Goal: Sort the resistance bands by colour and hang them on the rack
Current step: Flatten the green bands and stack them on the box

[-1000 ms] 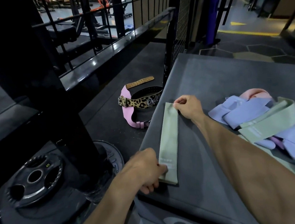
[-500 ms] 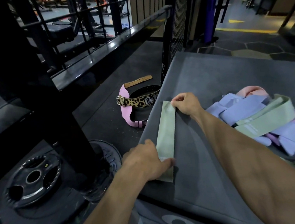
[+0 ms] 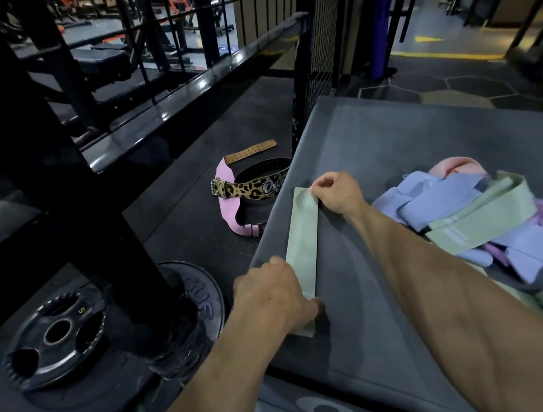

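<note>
On grey mat [image 3: 374,165], near its L edge, one green band [image 3: 302,245] lies flat & straight, running away from the person. L hand [image 3: 271,298] sits on the near end, fingers laid over the fabric w/ thumb alongside, pressing it down; can't tell if anything is pinched under the palm. R hand [image 3: 334,192] is at the far end, fingertips curled, pinching the top corner.

Vs. a sec ago: L hand has slid from the band's outer edge to on top of the near end, and the band sits a touch straighter. R hand hasn't really moved.

Meaning, as I read it: green band is being smoothed/laid out as start of the green group, not hung yet. Rack not identifiable from here. Mixed pile [image 3: 479,218] of lilac, green, pink & purple bands sits well to the R on the mat, unsorted, so most of the job is left.
</note>
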### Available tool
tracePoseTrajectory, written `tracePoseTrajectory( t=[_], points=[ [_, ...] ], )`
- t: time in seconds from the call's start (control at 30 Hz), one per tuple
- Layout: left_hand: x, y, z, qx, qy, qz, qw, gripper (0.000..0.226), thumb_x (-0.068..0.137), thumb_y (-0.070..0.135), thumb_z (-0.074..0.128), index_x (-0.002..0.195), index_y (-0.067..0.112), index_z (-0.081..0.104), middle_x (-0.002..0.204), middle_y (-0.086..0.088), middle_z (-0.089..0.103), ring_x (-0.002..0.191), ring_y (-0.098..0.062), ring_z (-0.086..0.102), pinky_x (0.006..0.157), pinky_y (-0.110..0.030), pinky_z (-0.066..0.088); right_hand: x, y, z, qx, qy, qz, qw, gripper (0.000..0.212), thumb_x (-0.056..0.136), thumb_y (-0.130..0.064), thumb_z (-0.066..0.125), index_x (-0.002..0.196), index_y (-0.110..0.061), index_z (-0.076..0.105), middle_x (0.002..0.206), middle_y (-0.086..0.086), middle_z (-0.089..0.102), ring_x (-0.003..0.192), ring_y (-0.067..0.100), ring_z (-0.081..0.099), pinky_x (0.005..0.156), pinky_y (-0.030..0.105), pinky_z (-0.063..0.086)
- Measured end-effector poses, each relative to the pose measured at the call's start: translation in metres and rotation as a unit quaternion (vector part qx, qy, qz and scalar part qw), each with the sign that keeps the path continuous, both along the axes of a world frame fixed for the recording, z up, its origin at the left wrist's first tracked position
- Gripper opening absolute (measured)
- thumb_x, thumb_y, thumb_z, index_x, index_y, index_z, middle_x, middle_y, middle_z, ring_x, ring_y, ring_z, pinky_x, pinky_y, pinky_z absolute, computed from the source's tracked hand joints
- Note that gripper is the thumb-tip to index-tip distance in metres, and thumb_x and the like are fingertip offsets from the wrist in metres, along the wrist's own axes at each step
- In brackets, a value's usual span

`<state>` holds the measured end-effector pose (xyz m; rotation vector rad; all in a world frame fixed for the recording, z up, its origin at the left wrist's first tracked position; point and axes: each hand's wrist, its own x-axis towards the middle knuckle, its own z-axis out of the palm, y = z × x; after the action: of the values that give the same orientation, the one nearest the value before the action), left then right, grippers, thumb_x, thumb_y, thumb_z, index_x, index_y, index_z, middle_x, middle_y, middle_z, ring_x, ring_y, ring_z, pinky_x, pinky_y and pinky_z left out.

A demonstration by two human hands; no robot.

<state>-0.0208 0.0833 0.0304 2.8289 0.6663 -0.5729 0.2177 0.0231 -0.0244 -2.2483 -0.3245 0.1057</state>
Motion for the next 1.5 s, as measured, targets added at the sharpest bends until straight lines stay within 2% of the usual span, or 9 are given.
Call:
tracePoseTrajectory(
  t=[0.13, 0.3, 0.4, 0.5, 0.67, 0.87, 1.03, 1.23, 1.5],
  points=[
    [-0.003, 0.005, 0.005, -0.011, -0.023, 0.030, 0.999, 0.091, 0.075, 0.085, 0.054, 0.129, 0.012, 0.045, 0.130, -0.009, 0.058, 0.119, -0.032, 0.057, 0.083, -0.039, 0.041, -0.015, -0.020, 0.015, 0.022, -0.012, 0.002, 1.000, 0.016, 0.088, -0.026, 0.073, 0.100, -0.016, 0.073, 0.093, 0.000, 0.070, 0.088, 0.015, 0.063, 0.079, 0.023, 0.046],
    [-0.012, -0.008, 0.022, -0.012, -0.125, -0.001, 0.992, 0.054, 0.093, 0.068, 0.049, 0.112, 0.018, 0.044, 0.121, -0.009, 0.060, 0.110, -0.033, 0.059, 0.077, -0.039, 0.040, -0.048, -0.085, 0.048, 0.034, -0.121, 0.017, 0.992, 0.008, 0.090, -0.016, 0.068, 0.093, -0.012, 0.074, 0.083, -0.002, 0.070, 0.080, 0.016, 0.067, 0.071, 0.022, 0.049],
    [-0.014, -0.030, 0.031, -0.019, -0.159, -0.042, 0.986, 0.042, 0.096, 0.059, 0.050, 0.108, 0.018, 0.046, 0.115, -0.008, 0.063, 0.105, -0.033, 0.060, 0.075, -0.038, 0.040, -0.058, -0.143, 0.059, -0.093, -0.178, 0.028, 0.979, 0.009, 0.087, -0.019, 0.066, 0.092, -0.018, 0.073, 0.083, -0.007, 0.070, 0.078, 0.015, 0.063, 0.070, 0.028, 0.046],
    [-0.013, -0.051, 0.034, -0.026, -0.154, -0.069, 0.985, 0.039, 0.097, 0.057, 0.051, 0.109, 0.020, 0.052, 0.114, -0.006, 0.064, 0.106, -0.031, 0.061, 0.080, -0.037, 0.044, -0.067, -0.187, 0.059, -0.253, -0.148, 0.045, 0.955, 0.018, 0.087, -0.028, 0.066, 0.103, -0.022, 0.073, 0.096, -0.001, 0.072, 0.089, 0.024, 0.067, 0.074, 0.034, 0.050],
    [-0.010, -0.074, 0.039, -0.038, -0.149, -0.076, 0.985, 0.037, 0.098, 0.054, 0.051, 0.114, 0.021, 0.056, 0.118, -0.007, 0.059, 0.111, -0.031, 0.058, 0.082, -0.035, 0.041, -0.094, -0.201, 0.045, -0.350, -0.163, -0.009, 0.923, 0.040, 0.079, -0.058, 0.070, 0.098, -0.022, 0.065, 0.098, 0.000, 0.064, 0.093, 0.027, 0.063, 0.072, 0.034, 0.049],
    [-0.011, -0.085, 0.042, -0.051, -0.154, -0.084, 0.983, 0.036, 0.098, 0.054, 0.051, 0.114, 0.022, 0.054, 0.116, -0.006, 0.060, 0.108, -0.030, 0.058, 0.086, -0.037, 0.046, -0.093, -0.193, 0.037, -0.291, -0.059, -0.097, 0.950, 0.029, 0.075, -0.037, 0.062, 0.064, -0.019, 0.041, 0.062, -0.004, 0.046, 0.064, 0.025, 0.048, 0.049, 0.028, 0.028],
    [-0.012, -0.087, 0.042, -0.050, -0.147, -0.080, 0.985, 0.037, 0.097, 0.055, 0.051, 0.113, 0.023, 0.054, 0.115, -0.004, 0.061, 0.106, -0.029, 0.059, 0.083, -0.036, 0.045, -0.087, -0.195, 0.037, -0.256, 0.013, -0.150, 0.955, 0.029, 0.080, -0.046, 0.066, 0.085, -0.019, 0.059, 0.080, -0.002, 0.060, 0.077, 0.026, 0.058, 0.057, 0.028, 0.037],
    [-0.017, -0.087, 0.045, -0.055, -0.147, -0.081, 0.984, 0.038, 0.097, 0.055, 0.051, 0.115, 0.023, 0.054, 0.115, -0.003, 0.061, 0.107, -0.030, 0.059, 0.084, -0.036, 0.046, -0.081, -0.194, 0.034, -0.226, 0.056, -0.180, 0.956, 0.032, 0.081, -0.040, 0.068, 0.105, -0.019, 0.061, 0.100, 0.002, 0.063, 0.086, 0.028, 0.057, 0.071, 0.031, 0.044],
    [-0.014, -0.086, 0.045, -0.061, -0.147, -0.080, 0.984, 0.038, 0.096, 0.056, 0.052, 0.114, 0.023, 0.055, 0.114, -0.003, 0.062, 0.107, -0.029, 0.059, 0.083, -0.035, 0.046, -0.074, -0.196, 0.038, -0.249, 0.062, -0.180, 0.949, 0.034, 0.072, -0.037, 0.071, 0.101, -0.021, 0.063, 0.096, 0.001, 0.064, 0.088, 0.026, 0.063, 0.067, 0.028, 0.045]
  ],
)
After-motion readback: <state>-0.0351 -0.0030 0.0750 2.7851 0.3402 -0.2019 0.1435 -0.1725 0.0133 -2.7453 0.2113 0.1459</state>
